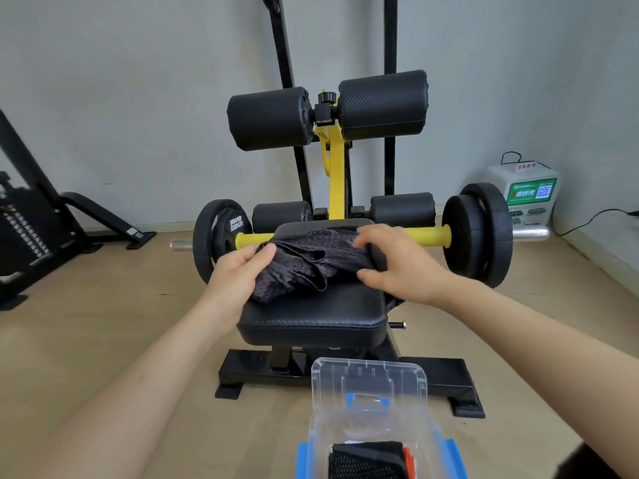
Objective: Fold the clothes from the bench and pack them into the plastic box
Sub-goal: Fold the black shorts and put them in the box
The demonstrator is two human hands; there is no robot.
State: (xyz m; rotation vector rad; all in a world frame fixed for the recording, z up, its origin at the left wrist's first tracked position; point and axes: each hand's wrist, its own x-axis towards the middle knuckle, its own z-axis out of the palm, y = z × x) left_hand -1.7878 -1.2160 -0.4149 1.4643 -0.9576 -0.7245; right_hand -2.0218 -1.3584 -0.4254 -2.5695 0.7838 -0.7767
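While pinched at its left end by the left hand (238,274), thumb closed against fingers, lies bunched and creased across the far half of the bench pad (311,319): dark mesh garment (311,261), not yet folded. Spanned at its right end by the right hand (397,264), arched, fingertips on top of the cloth and thumb at the near edge; cannot tell whether pinching or merely pressing. Set on the floor (138,340) just in front of the bench: plastic box (320,433), open, clear lid (366,375) tipped up at the far side, one dark folded item (366,461) already inside.

Hazards, as judged from this layout:

- Likely to fold crooked if flattened before finding the hems, given thin mesh and tangled layers.
- Liable to slide off the narrow pad toward the yellow bar (428,233) and the weight plates (484,233) just behind if spread wider than the padding or tugged from one end only.
- Prone to snagging by its open mesh on hardware at the pad's far edge.
- Apt to spring open on the way down to the box unless supported at both ends.
- Could catch the raised lid on entry, tipping it shut or shifting the light box.
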